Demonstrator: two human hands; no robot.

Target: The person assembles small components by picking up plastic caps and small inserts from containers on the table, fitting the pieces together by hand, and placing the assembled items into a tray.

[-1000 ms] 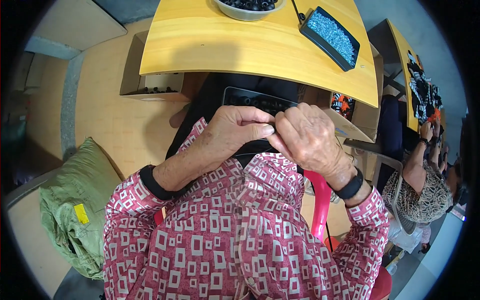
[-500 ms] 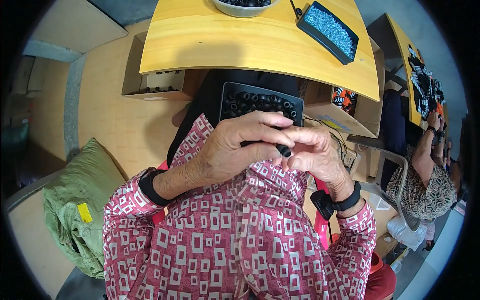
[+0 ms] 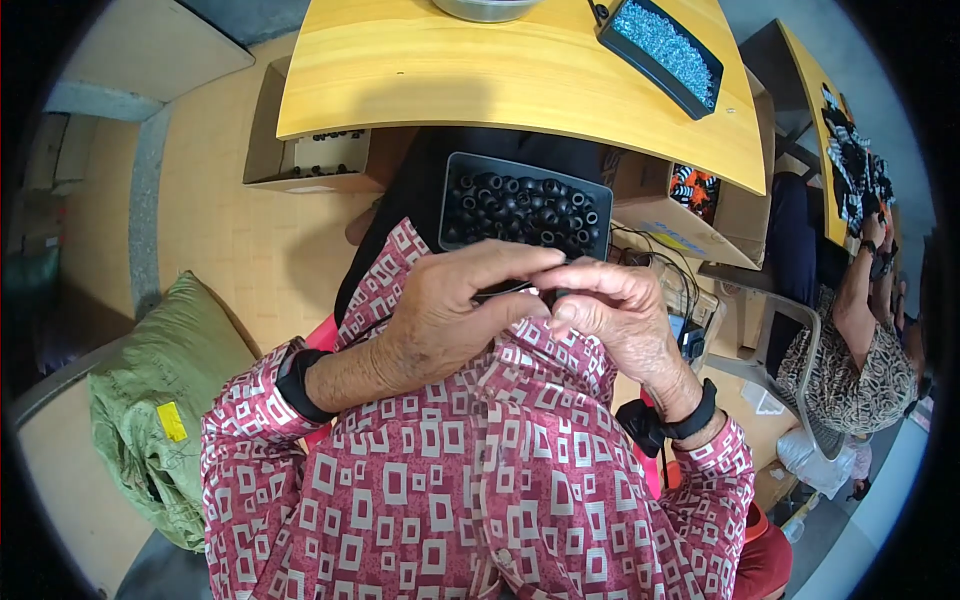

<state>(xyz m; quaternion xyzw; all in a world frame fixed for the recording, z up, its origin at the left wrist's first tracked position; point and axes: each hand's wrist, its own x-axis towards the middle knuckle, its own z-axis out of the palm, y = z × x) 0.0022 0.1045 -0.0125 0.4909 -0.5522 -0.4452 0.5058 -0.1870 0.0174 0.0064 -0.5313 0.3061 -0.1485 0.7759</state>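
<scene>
Well, a yellow table (image 3: pixel 400 90) spans the top of the view, with a green sack (image 3: pixel 165 390) at the left. Smaller, a black lap tray (image 3: pixel 451 180) heaped with round black pieces (image 3: pixel 535 205) lies over the lap, just beyond the hands. The left hand (image 3: pixel 455 310) is curled, thumb opposite fingers — whether it grips anything, I cannot tell. The right hand (image 3: pixel 620 310), fingertips near the left's, pinches a small black piece (image 3: pixel 561 294) between thumb and forefinger — mostly hidden.
</scene>
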